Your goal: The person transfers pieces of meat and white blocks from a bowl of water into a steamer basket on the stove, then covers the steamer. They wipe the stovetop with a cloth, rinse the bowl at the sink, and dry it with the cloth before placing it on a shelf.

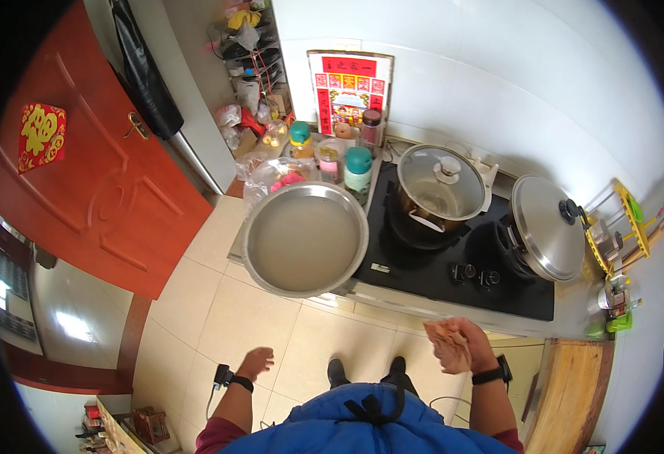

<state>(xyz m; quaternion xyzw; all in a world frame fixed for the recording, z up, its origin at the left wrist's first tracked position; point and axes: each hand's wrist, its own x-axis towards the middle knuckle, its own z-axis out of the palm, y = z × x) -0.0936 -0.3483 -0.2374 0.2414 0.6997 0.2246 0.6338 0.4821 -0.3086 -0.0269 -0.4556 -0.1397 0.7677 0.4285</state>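
My right hand (476,340) grips a crumpled pinkish-brown cloth (447,345) in front of the counter edge, right of my body. Over the tiled floor at the left hangs my left hand (257,362), loosely curled with nothing visible in it. Ahead of me a wide metal basin (248,255) of cloudy greyish liquid sits at the counter's left end, its rim jutting past the front edge. To its right, a pot with a glass lid (442,179) stands on the black gas hob (423,278). A wok with a domed steel lid (547,227) is on the right burner.
Behind the basin stand a teal-capped bottle (358,173), other jars and plastic bags (255,170). A framed red print (349,85) leans on the wall. The red door (111,187) is at left. A wooden board (570,397) lies at right, below several bottles (621,306).
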